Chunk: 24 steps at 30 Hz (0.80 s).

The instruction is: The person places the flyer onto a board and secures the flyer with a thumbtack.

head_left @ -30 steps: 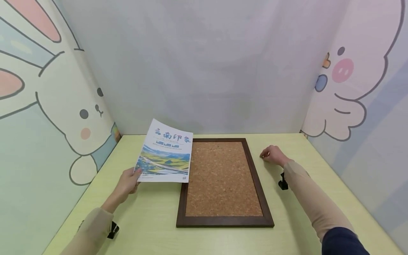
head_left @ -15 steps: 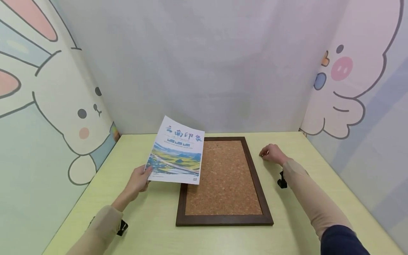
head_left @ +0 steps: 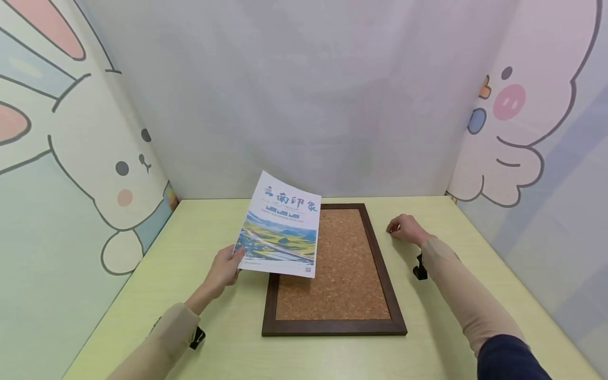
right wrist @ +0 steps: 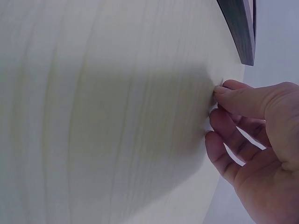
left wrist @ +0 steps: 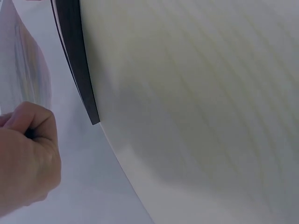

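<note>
My left hand (head_left: 224, 270) pinches a printed poster (head_left: 285, 232) by its lower left corner. White with blue Chinese characters and a painted green-yellow landscape, the poster bows slightly and overlaps the left part of a cork board (head_left: 342, 279). Lying on the table, the board has a dark brown wooden frame (head_left: 334, 327). In the left wrist view the poster (left wrist: 23, 70) rises beyond my curled fist. To the right of the frame, my right hand (head_left: 407, 230) rests with loosely bent fingers. Its fingertips (right wrist: 215, 140) are right at the tabletop, thumb and index finger close together.
The pale yellow wooden table (head_left: 332, 359) carries the board near its middle. A grey curtain-like backdrop (head_left: 309, 105) stands behind it. Side walls bear a cartoon rabbit (head_left: 119, 184) on the left and a white cartoon animal (head_left: 513, 158) on the right.
My left hand has moved right with the poster, which now covers more of the board's left side. My right hand has stayed in place beside the frame.
</note>
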### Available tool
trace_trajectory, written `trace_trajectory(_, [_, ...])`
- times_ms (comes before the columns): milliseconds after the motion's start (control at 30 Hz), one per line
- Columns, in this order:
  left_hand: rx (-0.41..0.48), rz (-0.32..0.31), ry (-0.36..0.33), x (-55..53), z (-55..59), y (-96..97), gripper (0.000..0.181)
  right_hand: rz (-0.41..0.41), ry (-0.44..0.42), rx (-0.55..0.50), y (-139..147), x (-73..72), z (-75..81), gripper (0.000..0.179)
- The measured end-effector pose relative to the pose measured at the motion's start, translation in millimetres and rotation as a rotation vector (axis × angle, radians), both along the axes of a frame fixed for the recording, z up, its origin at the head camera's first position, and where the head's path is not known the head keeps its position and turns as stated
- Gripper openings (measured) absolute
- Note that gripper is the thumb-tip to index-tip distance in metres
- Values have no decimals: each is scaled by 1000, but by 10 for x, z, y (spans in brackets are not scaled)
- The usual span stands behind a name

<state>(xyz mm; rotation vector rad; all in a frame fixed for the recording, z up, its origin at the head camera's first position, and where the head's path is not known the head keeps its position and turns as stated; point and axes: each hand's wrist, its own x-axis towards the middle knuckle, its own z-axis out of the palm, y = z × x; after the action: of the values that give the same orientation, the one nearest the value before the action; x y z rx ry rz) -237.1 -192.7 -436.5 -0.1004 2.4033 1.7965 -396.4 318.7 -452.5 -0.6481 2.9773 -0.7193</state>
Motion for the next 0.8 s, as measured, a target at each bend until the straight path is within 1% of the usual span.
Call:
trace_trajectory(200, [5,29,-6,34,-22,194,38,-2,-22,-8,8,15,10,10])
trace_trajectory(333, [-3,24,11,49,-41,337,37,-20,-40,-10,9,24,35,11])
trace_trajectory(433, [-16,15,9,56,-60,445,36,-30,-49,-9,6,35,59,11])
trace_trajectory(633, [-48,8,4,82,-97,645,34,-24,-32,0,-10,33,66,10])
trace_trajectory(800, [-47,2,-5,127,-124,768,34,-34,-36,7,-25,37,53,10])
